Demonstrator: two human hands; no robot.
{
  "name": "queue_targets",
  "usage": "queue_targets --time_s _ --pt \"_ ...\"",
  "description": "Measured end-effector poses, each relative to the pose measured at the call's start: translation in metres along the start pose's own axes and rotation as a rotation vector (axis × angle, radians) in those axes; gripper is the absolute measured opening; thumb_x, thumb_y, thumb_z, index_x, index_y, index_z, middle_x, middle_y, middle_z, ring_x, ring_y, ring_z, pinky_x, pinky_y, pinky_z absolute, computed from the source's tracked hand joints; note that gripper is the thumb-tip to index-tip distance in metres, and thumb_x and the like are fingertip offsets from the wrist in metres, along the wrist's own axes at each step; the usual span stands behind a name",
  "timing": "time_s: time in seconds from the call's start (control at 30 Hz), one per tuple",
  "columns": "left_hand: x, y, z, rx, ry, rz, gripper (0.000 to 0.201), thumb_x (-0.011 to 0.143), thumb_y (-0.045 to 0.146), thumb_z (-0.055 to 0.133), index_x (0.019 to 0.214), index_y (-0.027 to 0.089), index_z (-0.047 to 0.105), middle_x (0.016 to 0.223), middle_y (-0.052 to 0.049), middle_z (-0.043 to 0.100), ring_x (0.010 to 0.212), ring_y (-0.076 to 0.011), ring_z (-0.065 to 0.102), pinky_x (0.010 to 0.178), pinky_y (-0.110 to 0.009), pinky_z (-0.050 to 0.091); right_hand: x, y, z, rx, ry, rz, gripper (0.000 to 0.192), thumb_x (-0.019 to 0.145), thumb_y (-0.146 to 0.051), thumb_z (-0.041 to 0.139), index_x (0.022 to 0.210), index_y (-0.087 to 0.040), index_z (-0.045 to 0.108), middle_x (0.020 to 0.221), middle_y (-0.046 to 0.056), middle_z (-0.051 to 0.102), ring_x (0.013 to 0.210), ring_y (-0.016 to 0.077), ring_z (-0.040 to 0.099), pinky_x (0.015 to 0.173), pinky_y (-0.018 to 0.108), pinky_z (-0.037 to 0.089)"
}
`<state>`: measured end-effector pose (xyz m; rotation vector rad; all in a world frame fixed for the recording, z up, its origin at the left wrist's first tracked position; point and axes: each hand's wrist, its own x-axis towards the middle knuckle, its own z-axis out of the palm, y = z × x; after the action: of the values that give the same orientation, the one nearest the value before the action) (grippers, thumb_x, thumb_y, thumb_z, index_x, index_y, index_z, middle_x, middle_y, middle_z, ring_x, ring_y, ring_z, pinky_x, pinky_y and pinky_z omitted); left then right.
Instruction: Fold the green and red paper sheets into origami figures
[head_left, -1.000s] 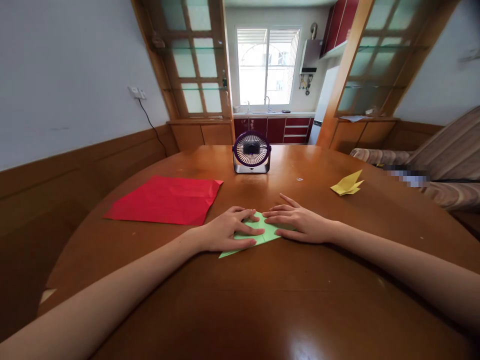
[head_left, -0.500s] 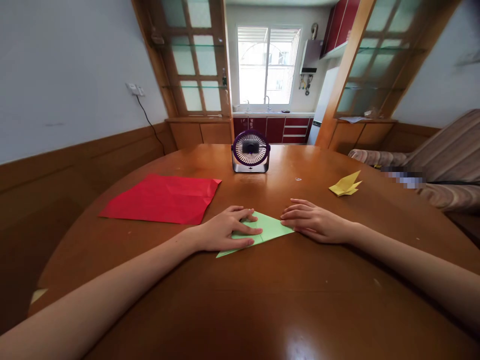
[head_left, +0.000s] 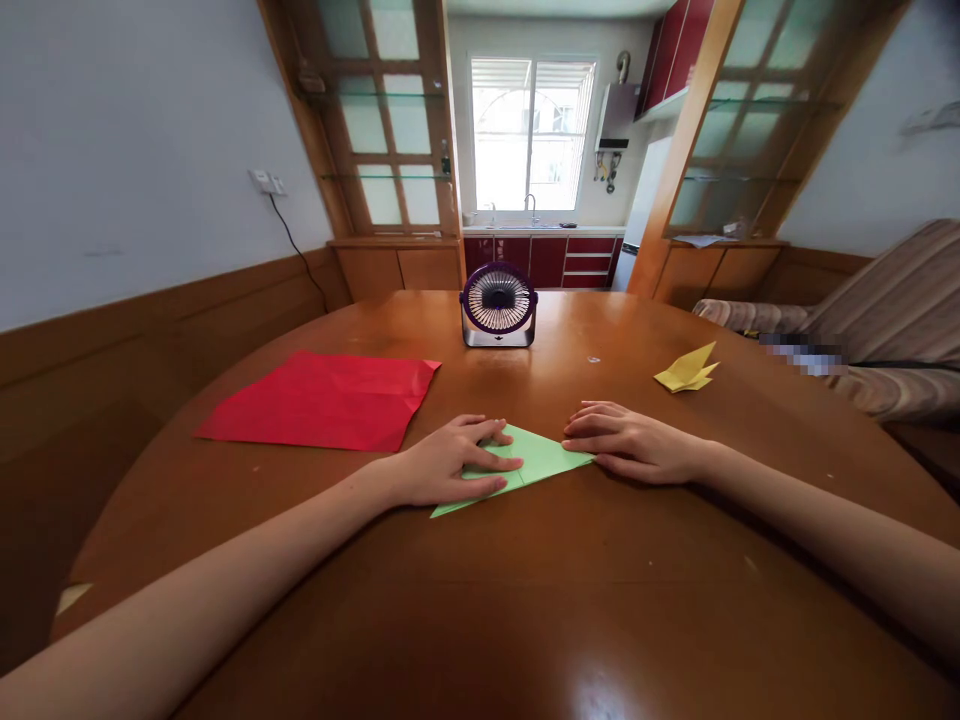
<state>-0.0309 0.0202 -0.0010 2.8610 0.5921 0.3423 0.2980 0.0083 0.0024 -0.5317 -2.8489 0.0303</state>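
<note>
A folded sheet of light green paper (head_left: 544, 456) lies on the wooden table, shaped like a triangle with a point at its right end. My left hand (head_left: 457, 462) rests on its left part with the fingers spread, covering some of the paper. At the right tip, my right hand (head_left: 626, 443) touches the paper with its fingertips, the fingers stretched out and the thumb a little apart. Parts of the green paper's left side are hidden under my left hand.
Left of my hands lies a red sheet of paper (head_left: 322, 400). A small purple fan (head_left: 498, 305) stands toward the far edge of the table (head_left: 480, 620). A folded yellow paper piece (head_left: 686, 370) sits at the right, near a striped sofa (head_left: 900, 310).
The fingers of my right hand have shifted slightly at the right tip, and more of that tip shows. My left hand stays in place on the green paper.
</note>
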Motion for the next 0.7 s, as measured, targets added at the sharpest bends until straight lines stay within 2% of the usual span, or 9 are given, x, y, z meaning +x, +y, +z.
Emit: queue_targets --time_s 0.17,0.47,0.7 --pt "-0.001 -0.001 0.001 0.003 0.000 0.001 0.035 0.096 0.042 0.049 0.127 0.033 0.062 0.134 -0.007 0.058 0.134 -0.0260 0.042 0.110 -0.044 0.029 -0.005 0.003 -0.004 -0.097 0.006 -0.104 0.044 0.093 -0.020 0.046 0.137 -0.018 0.050 0.129 0.012 0.058 0.124 0.0250 0.048 0.107 0.049 0.038" --pt "0.000 0.001 0.000 0.003 -0.008 -0.011 0.035 0.095 0.041 0.049 0.127 0.032 0.062 0.135 -0.008 0.057 0.135 -0.0262 0.041 0.111 -0.045 0.028 -0.013 -0.001 -0.009 -0.318 -0.015 -0.195 0.041 0.090 -0.020 0.045 0.130 -0.014 0.053 0.123 0.012 0.063 0.117 0.0236 0.055 0.103 0.045 0.043" --pt "-0.001 0.001 0.000 0.001 0.000 -0.005 0.035 0.095 0.042 0.049 0.126 0.032 0.063 0.135 -0.009 0.057 0.135 -0.0263 0.042 0.111 -0.045 0.028 -0.010 -0.005 -0.004 -0.128 0.108 -0.126 0.036 0.092 -0.021 0.047 0.126 -0.016 0.056 0.120 0.013 0.063 0.112 0.0223 0.057 0.095 0.042 0.048"
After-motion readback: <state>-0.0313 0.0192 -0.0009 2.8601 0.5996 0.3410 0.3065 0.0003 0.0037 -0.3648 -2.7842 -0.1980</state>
